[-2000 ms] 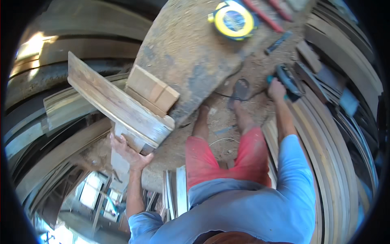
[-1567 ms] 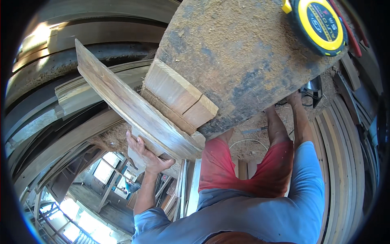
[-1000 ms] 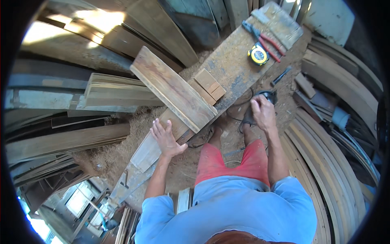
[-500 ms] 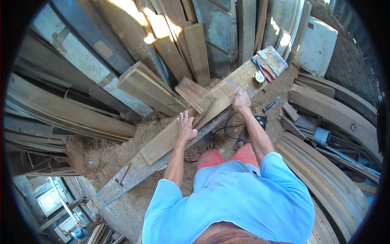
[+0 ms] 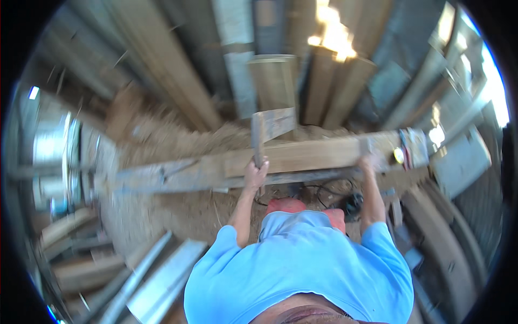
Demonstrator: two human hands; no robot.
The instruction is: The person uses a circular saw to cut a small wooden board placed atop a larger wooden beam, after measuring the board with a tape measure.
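Observation:
In my left hand, closed fingers grip the narrow strip of a wooden square-like piece. Its wide flat part juts out to the right above a light wooden plank, and the strip crosses the plank near its left end. The plank lies along a long, paint-stained bench board. Toward the plank's right end, my right hand is closed at the near edge. Motion blur hides what its fingers hold, if anything.
At the bench's right end lie a yellow tape measure and a red-handled tool. Boards lean beyond the bench, with sawdust at their feet. A dark cable lies by my legs. Timber pieces fill the lower left.
The view has turned, so the bench now runs almost level. My left hand went from lying spread on the plank to gripping the square-like piece. My right hand moved toward the plank's right end.

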